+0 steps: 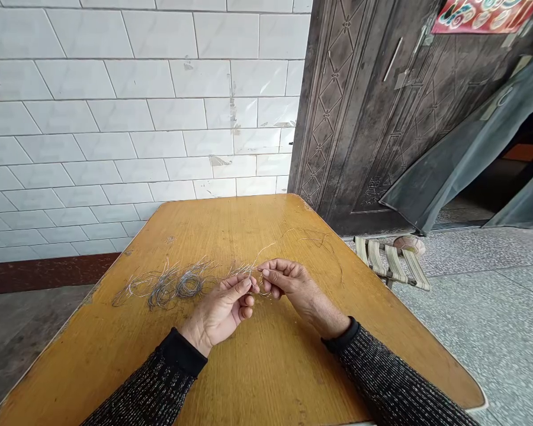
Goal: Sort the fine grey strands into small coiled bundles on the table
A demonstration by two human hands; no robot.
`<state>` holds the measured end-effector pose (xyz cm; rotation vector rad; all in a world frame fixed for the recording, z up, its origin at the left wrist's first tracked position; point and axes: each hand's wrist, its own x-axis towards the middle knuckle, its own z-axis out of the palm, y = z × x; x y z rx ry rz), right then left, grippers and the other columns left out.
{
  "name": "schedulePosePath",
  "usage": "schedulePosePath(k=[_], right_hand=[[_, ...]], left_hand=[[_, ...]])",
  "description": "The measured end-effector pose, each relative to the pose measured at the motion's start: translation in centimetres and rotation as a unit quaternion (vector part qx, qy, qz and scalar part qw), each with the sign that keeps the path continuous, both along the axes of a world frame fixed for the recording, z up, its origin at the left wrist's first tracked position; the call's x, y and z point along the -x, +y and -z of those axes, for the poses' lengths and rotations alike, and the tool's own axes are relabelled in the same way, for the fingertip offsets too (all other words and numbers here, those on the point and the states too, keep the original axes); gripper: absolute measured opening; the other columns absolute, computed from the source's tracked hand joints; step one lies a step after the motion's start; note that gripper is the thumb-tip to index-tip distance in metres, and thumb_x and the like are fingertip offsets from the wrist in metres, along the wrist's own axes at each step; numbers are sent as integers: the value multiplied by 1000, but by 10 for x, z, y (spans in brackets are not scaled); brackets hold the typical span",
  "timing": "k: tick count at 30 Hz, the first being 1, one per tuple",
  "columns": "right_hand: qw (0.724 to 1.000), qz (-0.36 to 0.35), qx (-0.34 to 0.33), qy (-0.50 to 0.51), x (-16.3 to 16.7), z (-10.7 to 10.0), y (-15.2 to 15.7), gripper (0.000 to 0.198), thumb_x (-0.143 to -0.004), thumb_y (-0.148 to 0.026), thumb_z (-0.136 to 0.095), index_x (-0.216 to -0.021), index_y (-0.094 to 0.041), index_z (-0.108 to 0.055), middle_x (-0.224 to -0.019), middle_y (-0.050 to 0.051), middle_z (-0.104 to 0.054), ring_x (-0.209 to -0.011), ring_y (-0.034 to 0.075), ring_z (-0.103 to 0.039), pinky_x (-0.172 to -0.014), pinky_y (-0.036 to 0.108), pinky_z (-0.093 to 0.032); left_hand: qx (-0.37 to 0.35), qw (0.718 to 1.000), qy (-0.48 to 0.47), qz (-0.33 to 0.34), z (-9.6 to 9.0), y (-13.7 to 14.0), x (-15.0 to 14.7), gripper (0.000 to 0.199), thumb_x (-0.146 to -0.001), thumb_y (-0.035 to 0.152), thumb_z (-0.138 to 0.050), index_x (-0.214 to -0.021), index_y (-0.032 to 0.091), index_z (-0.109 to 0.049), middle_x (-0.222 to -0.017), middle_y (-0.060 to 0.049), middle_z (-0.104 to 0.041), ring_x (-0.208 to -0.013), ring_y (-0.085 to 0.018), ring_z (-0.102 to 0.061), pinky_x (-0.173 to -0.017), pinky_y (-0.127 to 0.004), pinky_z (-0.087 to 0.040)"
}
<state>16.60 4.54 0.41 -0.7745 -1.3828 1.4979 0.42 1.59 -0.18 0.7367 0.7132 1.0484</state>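
Note:
Over the middle of the wooden table, my left hand [225, 307] pinches thin wire [251, 270] between thumb and forefinger. Close beside it, my right hand [295, 290] also has thumb and fingertips closed on the thin wire. Fine strands stick up and fan out around the fingertips; which strand each hand holds is too small to tell. To the left of my left hand lie several loose coils of thin wire [189, 284], grey and silvery, with loose ends. A few thin brownish strands [313, 238] lie on the table beyond my right hand.
The yellow-brown table [257, 378] has rounded corners and stands near a white tiled wall [160, 86]. A dark carved door [359, 118] and a grey curtain [466, 154] are at the right. A strap-seated stool [393, 261] stands on the speckled floor off the table's right edge.

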Motion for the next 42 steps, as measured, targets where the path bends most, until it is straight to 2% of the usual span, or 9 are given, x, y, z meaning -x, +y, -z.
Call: schedulePosePath(k=[4, 9, 14, 18, 26, 34, 42], right_hand=[[1000, -5, -9, -6, 0, -2, -2, 28, -69, -43, -65, -79, -16, -62, -56, -4, -55, -44, 6, -44, -44, 20, -34], [999, 13, -32, -14, 0, -4, -2, 29, -72, -44, -63, -67, -16, -60, -60, -2, -56, -53, 7, -49, -51, 20, -37], [999, -12, 13, 42, 0, 1, -1, 29, -71, -42, -65, -63, -16, -58, -59, -3, -56, -53, 8, -50, -54, 23, -39], [995, -17, 45, 83, 1, 3, -1, 27, -68, -38, -70, -60, -15, -59, -58, -2, -57, -54, 8, -50, -54, 22, -39], [993, -61, 23, 99, 1, 2, -3, 26, -73, -38, -65, -61, -15, -59, -60, 0, -60, -55, 9, -53, -59, 25, -42], [995, -50, 6, 90, 3, 5, -4, 27, -74, -38, -64, -61, -16, -57, -59, -1, -58, -54, 9, -52, -57, 25, -40], [994, -33, 14, 100, 6, 0, -8, 28, -71, -40, -65, -59, -17, -55, -57, -2, -55, -53, 9, -48, -57, 26, -36]], left_hand=[[-12, 1000, 11, -2, -1, -1, -1, 17, -66, 25, -73, -73, 14, -62, -73, 1, -58, -53, -4, -51, -44, -15, -40], [-25, 999, 33, -12, -2, -2, -2, 15, -66, 21, -73, -72, 13, -63, -75, -1, -63, -53, -3, -52, -45, -13, -38], [-43, 997, 66, 1, -5, -5, -3, 15, -68, 23, -71, -71, 12, -62, -77, -4, -66, -53, -5, -55, -43, -14, -37], [-47, 997, 47, 29, -6, -7, -4, 15, -70, 25, -70, -70, 12, -61, -68, -2, -65, -53, -7, -58, -44, -15, -40], [-36, 996, 40, 65, -6, -7, -3, 17, -68, 24, -72, -78, 13, -63, -65, -1, -64, -51, -7, -59, -45, -15, -42], [-46, 995, 60, 58, -5, -8, -4, 15, -66, 24, -73, -72, 14, -64, -61, 0, -63, -45, -5, -53, -40, -16, -35], [-53, 996, 64, 10, -8, -12, -10, 17, -61, 24, -76, -69, 14, -65, -58, 0, -63, -43, -4, -48, -41, -16, -30]])
